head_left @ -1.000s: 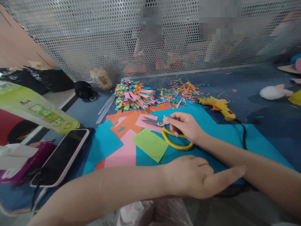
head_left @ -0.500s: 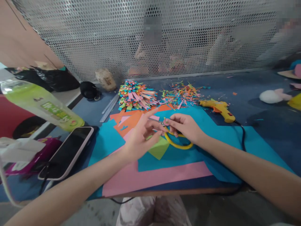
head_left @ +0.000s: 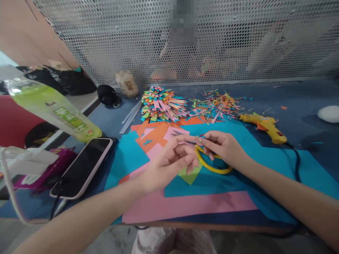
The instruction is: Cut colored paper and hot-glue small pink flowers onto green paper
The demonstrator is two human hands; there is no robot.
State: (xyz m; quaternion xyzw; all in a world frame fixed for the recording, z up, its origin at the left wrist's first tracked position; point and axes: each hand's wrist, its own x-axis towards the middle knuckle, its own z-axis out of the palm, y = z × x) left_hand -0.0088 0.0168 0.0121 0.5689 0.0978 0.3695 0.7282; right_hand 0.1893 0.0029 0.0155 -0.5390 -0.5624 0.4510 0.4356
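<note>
Yellow-handled scissors (head_left: pixel 214 168) hang from my right hand (head_left: pixel 225 146), their blades pointing left. The thumb and fingers of that hand are pinched together around something small near the blades, too small to make out. My left hand (head_left: pixel 172 157) is just left of it, its index finger stretched to the right hand's fingertips and its other fingers loosely curled and apart. Beneath both hands lie blue paper (head_left: pixel 185 187), a green paper piece (head_left: pixel 191 174) and pink paper (head_left: pixel 190 208). Orange paper (head_left: pixel 159 135) lies behind my left hand.
A fringed paper cone (head_left: pixel 162 106) and a heap of paper scraps (head_left: pixel 215 106) stand at the back. A yellow glue gun (head_left: pixel 267 127) lies right. On the left are a bottle (head_left: pixel 60 113), a phone (head_left: pixel 83 169) and a black round object (head_left: pixel 107 96). Perforated metal rises behind.
The view has shifted, so most things appear further right. My left index finger has come down and straightened toward the right hand's fingertips. The scissors remain at my right hand.
</note>
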